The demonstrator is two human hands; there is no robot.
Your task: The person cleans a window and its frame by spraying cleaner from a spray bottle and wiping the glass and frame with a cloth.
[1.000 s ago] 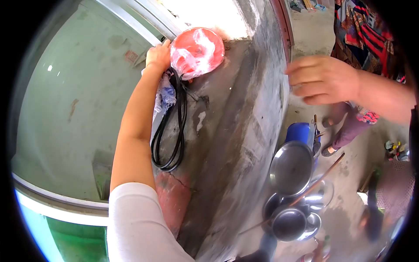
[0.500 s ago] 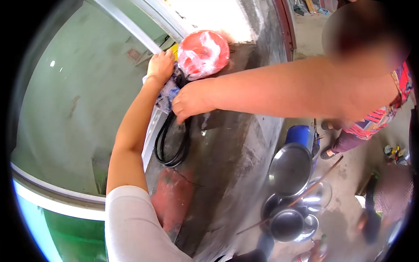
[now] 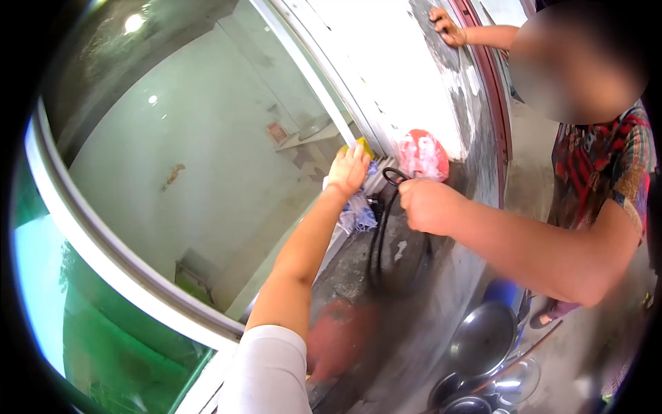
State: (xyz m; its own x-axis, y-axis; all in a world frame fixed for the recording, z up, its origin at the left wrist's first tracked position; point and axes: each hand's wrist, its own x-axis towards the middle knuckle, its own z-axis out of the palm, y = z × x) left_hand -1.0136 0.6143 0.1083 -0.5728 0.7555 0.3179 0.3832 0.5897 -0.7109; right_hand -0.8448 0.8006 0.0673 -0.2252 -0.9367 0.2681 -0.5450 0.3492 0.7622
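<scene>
My left hand, at the end of a white-sleeved arm, has its fingers curled over the lower part of the metal window frame. Just behind my fingertips is a yellow object, partly hidden. Below my wrist lies crumpled blue and clear plastic along the window track. To the right, another person's hand grips a looped black cable that hangs over the sill. My right hand is out of view.
A red round item in clear plastic sits at the sill's far end. The dark, wet-looking sill has a reddish patch. The other person's second hand rests on the wall. Pans and a blue container stand below.
My view has shifted, so the scene sits further right and lower. The other person's hand has lifted the black cable away from the plastic. My left hand stays at the window frame.
</scene>
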